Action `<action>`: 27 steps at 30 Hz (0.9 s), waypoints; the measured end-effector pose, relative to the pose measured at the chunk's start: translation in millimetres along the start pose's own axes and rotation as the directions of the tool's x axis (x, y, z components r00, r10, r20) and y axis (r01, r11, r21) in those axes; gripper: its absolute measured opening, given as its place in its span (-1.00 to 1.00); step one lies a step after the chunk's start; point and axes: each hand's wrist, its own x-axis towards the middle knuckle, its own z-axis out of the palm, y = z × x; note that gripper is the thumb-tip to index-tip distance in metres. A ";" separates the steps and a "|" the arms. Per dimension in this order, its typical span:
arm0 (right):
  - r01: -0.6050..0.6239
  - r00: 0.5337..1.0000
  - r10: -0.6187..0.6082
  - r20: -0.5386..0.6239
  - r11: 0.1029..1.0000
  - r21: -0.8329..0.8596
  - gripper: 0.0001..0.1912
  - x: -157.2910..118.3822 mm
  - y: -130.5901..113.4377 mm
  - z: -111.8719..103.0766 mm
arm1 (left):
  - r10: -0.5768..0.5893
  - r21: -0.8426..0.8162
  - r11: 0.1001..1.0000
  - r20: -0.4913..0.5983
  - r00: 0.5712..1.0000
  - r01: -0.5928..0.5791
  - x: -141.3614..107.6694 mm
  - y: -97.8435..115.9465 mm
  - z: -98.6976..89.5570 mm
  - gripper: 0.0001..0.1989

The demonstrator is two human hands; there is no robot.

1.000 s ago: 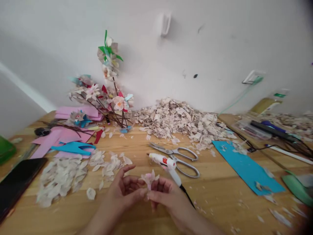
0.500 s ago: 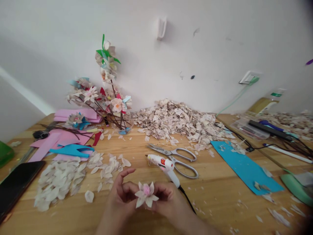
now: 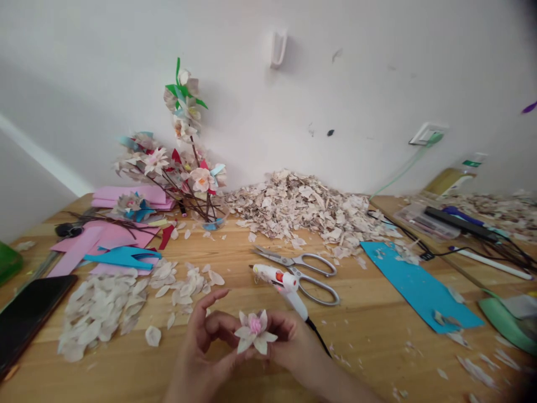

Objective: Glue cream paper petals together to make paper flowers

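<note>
Wooden bench (image 3: pixel 369 341), front edge: pink-centred flower (image 3: pixel 254 330) held just above it.
Left hand (image 3: pixel 195 352) and right hand (image 3: pixel 293 344) pinch it from either side; hot glue gun (image 3: pixel 285 285) and scissors (image 3: pixel 319 291) just beyond, loose petals (image 3: pixel 100 313) leftward.

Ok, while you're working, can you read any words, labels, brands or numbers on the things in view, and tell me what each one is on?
No words or numbers can be read clearly.
The bottle by the wall has a green label, too small and blurred to read.
The hot glue gun has a red mark, with no legible lettering.
</note>
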 end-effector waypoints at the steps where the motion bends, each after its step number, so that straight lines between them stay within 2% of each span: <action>1: 0.023 1.000 -0.023 -0.012 1.000 -0.003 -0.72 0.6 -0.1 -0.2 | 0.003 0.003 1.000 -0.016 1.000 -0.003 0.1 -0.8 -0.3 -0.36; 4: 0.063 0.998 -0.063 0.000 0.998 -0.018 -0.72 1.0 -0.8 0.0 | 0.030 -0.007 1.000 -0.010 0.999 -0.030 1.1 -2.7 -1.7 -0.37; 9: 0.043 0.984 -0.019 0.179 0.990 -0.131 -0.74 -5.0 -11.2 0.9 | 0.088 0.056 0.994 0.135 0.987 -0.096 -0.5 0.4 -5.6 -0.28; 14: 0.036 0.956 0.051 0.288 0.956 -0.291 -0.71 -12.8 -22.6 -4.7 | 0.059 0.076 0.993 0.297 0.953 -0.085 -9.7 8.8 -6.1 -0.22; 18: 0.025 0.934 0.095 0.346 0.944 -0.328 -0.75 -15.3 -19.1 -8.7 | 0.041 0.068 0.995 0.423 0.905 -0.076 -12.1 12.1 -7.8 -0.31; 23: -0.011 0.958 0.096 0.270 0.954 -0.300 -0.93 -13.2 -16.7 -4.2 | 0.050 0.048 0.996 0.388 0.920 -0.074 -8.5 7.7 -9.3 -0.27; 27: 0.020 0.964 0.079 0.253 0.930 -0.366 -0.93 -10.5 -19.7 -2.0 | -0.009 0.086 0.996 0.327 0.945 -0.020 -7.4 1.1 -6.3 -0.28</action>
